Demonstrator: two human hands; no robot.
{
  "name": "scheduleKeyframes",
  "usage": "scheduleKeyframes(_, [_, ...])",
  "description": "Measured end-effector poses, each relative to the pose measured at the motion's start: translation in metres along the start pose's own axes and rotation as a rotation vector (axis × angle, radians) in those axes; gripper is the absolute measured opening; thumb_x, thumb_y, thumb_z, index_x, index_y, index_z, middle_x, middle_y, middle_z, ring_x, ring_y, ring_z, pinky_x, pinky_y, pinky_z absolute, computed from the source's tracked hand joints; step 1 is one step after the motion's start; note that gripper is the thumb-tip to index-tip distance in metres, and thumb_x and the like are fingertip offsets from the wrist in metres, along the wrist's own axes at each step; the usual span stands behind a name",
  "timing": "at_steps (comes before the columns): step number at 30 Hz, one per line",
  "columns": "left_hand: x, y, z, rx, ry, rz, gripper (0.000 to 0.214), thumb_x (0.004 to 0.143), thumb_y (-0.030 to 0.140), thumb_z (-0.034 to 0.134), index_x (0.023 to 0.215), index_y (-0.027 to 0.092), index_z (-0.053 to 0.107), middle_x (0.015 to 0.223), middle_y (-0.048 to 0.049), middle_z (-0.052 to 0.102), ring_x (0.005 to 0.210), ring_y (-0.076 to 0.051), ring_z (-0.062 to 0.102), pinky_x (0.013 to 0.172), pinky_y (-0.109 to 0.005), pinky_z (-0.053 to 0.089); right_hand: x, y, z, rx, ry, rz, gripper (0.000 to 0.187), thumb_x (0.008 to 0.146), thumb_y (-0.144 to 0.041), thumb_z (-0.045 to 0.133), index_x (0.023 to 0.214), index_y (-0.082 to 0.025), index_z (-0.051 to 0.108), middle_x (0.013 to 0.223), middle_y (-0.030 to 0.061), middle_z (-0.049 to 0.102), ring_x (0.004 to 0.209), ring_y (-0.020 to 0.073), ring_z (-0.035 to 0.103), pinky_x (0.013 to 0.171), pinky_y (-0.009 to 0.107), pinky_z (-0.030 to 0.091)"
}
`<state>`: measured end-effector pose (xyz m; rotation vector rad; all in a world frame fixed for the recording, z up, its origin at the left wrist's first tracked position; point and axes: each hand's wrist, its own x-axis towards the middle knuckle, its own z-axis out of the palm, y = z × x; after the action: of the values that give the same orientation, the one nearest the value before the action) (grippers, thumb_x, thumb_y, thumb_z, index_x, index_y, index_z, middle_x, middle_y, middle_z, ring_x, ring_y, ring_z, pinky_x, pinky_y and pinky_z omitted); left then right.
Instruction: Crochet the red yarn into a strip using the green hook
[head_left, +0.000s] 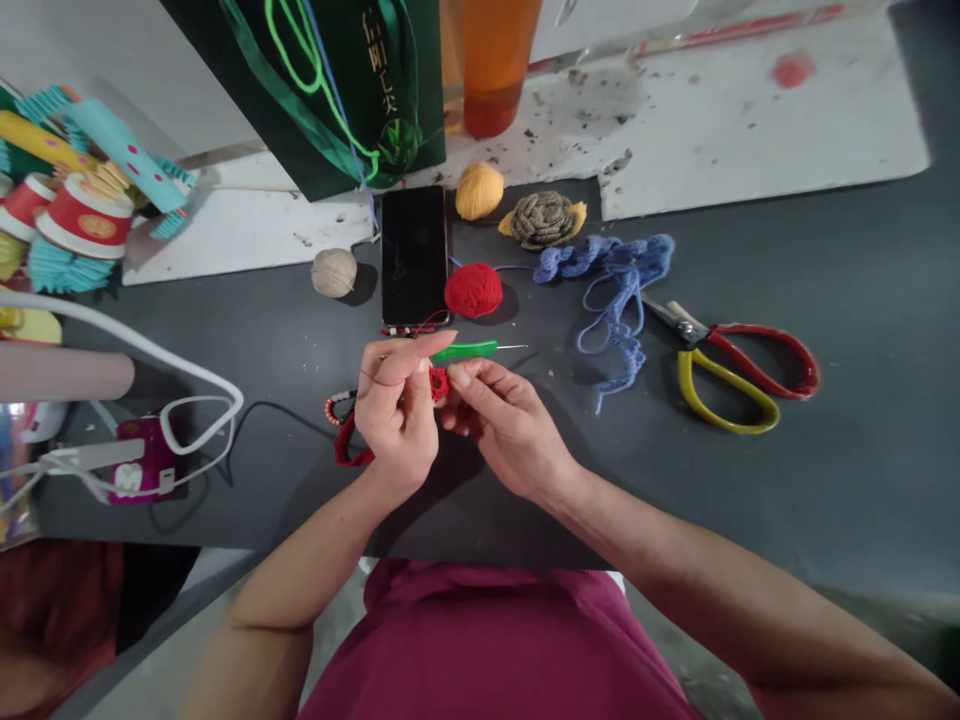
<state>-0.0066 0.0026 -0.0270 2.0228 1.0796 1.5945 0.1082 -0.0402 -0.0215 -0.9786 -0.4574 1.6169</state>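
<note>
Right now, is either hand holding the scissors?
No, the scissors lie on the table, while the left hand and right hand hold a small red piece.

Dark grey counter (832, 500): black phone (414, 255) flat; red yarn ball (474, 290) by its right edge; beige ball (334, 273) left; blue crochet (626, 270) near scissors (731, 375).

A phone (414, 250) lies on the desk (847, 500) near a green bag (349, 55), an orange cup (496, 65) just beside the bag.
</note>
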Motion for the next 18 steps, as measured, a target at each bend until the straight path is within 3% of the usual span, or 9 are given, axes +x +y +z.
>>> scheduleKeyframes(6, [-0.0009, 0.0034, -0.0009, -0.036, -0.075, -0.039, 0.030, 0.108, 0.023, 0.055, 0.118, 0.039, 0.078, 0.086, -0.0010, 0.073, 0.078, -0.017, 0.069, 0.069, -0.034, 0.058, 0.0013, 0.0013, 0.0004, -0.010, 0.032, -0.027, 0.046, 0.075, -0.063, 0.089, 0.073, -0.023, 0.066, 0.062, -0.0047, 0.065, 0.054, 0.0096, 0.055, 0.054, 0.026, 0.046])
scheduleKeyframes(9, [-0.0003, 0.0037, -0.0017, -0.018, -0.048, -0.002, 0.029, 0.107, 0.019, 0.056, 0.118, 0.034, 0.078, 0.090, -0.0003, 0.073, 0.080, -0.015, 0.068, 0.071, -0.030, 0.058, 0.0003, 0.0008, 0.0012, 0.007, 0.032, -0.019, 0.049, 0.081, -0.068, 0.081, 0.071, -0.023, 0.066, 0.059, -0.0033, 0.064, 0.055, 0.0108, 0.056, 0.054, 0.027, 0.044])
scheduleKeyframes(13, [0.0002, 0.0029, -0.0019, -0.012, -0.019, 0.012, 0.027, 0.106, 0.017, 0.057, 0.115, 0.029, 0.079, 0.092, -0.0002, 0.075, 0.083, -0.012, 0.068, 0.074, -0.025, 0.056, -0.0018, -0.0007, 0.0016, 0.036, 0.046, -0.011, 0.046, 0.074, -0.063, 0.090, 0.072, -0.023, 0.066, 0.062, -0.0046, 0.064, 0.056, 0.0103, 0.056, 0.056, 0.027, 0.044])
scheduleKeyframes(15, [-0.0010, 0.0020, -0.0008, -0.070, 0.002, -0.062, 0.024, 0.107, 0.020, 0.059, 0.112, 0.029, 0.080, 0.095, -0.0013, 0.077, 0.084, -0.012, 0.069, 0.074, -0.025, 0.056, -0.0016, -0.0010, 0.0013, 0.035, 0.044, -0.017, 0.045, 0.077, -0.063, 0.088, 0.072, -0.023, 0.067, 0.062, -0.0047, 0.064, 0.056, 0.0102, 0.056, 0.057, 0.027, 0.044])
scheduleKeyframes(18, [-0.0040, -0.0004, 0.0026, -0.264, 0.053, -0.345, 0.019, 0.106, 0.031, 0.064, 0.111, 0.031, 0.082, 0.090, 0.0006, 0.075, 0.068, -0.009, 0.062, 0.060, -0.022, 0.050, 0.0006, -0.0009, 0.0001, 0.046, -0.026, -0.022, 0.041, 0.079, -0.061, 0.087, 0.081, -0.023, 0.073, 0.065, -0.0045, 0.066, 0.057, 0.0098, 0.057, 0.055, 0.026, 0.043])
